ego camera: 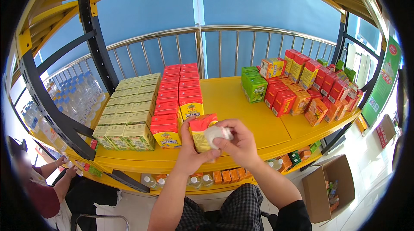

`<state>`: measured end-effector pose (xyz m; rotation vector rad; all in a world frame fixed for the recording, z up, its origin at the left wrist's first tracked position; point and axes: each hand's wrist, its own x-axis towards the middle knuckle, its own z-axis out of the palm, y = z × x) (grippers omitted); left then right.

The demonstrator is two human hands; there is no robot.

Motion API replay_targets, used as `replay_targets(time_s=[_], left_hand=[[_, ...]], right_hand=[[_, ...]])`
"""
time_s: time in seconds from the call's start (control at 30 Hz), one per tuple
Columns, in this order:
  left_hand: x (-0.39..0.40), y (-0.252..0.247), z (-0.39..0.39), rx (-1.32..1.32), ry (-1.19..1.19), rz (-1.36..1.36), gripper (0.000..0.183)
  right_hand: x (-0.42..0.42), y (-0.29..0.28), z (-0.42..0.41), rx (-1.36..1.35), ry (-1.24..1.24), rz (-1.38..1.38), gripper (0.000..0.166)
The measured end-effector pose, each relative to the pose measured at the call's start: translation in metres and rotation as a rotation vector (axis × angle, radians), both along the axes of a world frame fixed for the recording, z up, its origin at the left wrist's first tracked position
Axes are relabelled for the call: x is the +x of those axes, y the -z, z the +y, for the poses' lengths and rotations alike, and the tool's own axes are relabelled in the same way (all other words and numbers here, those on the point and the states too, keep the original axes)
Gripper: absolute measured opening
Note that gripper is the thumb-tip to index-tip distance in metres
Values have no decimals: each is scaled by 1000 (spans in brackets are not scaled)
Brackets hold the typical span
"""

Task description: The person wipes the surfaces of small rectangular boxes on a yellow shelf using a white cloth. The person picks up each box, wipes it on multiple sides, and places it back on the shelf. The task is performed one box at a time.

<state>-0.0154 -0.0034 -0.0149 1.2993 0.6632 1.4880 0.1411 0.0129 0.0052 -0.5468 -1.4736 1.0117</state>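
My left hand (190, 153) grips a red and yellow drink carton (201, 137) above the front edge of the yellow metal shelf. A crumpled white cloth or tissue (216, 135) is pinched in my right hand (237, 140) and lies against the carton's side. Just left of the held carton, two rows of red and yellow cartons (165, 132) run back along the shelf. Beside them stand rows of pale green cartons (138, 135). Part of the held carton is hidden by my fingers and the cloth.
Green cartons (255, 90) and mixed red and orange cartons (284, 101) fill the shelf's right side. Clear bottles (69, 101) stand at left. More bottles and cartons sit on the lower shelf (200, 190). A cardboard box (315, 195) is at lower right; another person (45, 195) is at lower left.
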Motion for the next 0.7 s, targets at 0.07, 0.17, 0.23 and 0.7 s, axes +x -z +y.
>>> replay_targets(time_s=[0.07,0.17,0.23,0.7], left_hand=[[-1,-1,0,-16,30,-10,100],[-1,-2,-1,-16,76,-37,99],[-3,0,0,-2,80,-57,98],[0,3,0,-88,-9,-128,78]], right_hand=[[-3,-5,-4,46,22,-99,33],[-11,-17,3,346,241,-189,33],[-14,-21,5,418,320,-212,34],[-2,18,-34,479,307,-342,38]])
